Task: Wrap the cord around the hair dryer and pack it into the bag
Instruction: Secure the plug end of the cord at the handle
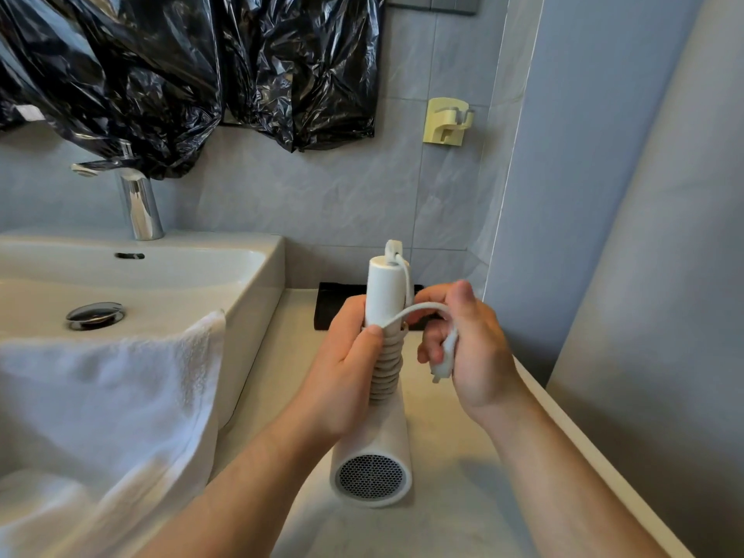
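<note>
While standing nozzle-down on the pale stone worktop, the white plastic hair dryer is being clamped by the left grip; right grip is pinching its white cord alongside.

The hair dryer stands on the bench to the right of the sink, its handle pointing up between the left hand and the right hand. The cord is coiled around the handle, and its free end loops right into the right hand. A towel hangs over the sink's front edge, the faucet stands behind the basin, and a bag lies on the bench behind the hands.
</note>
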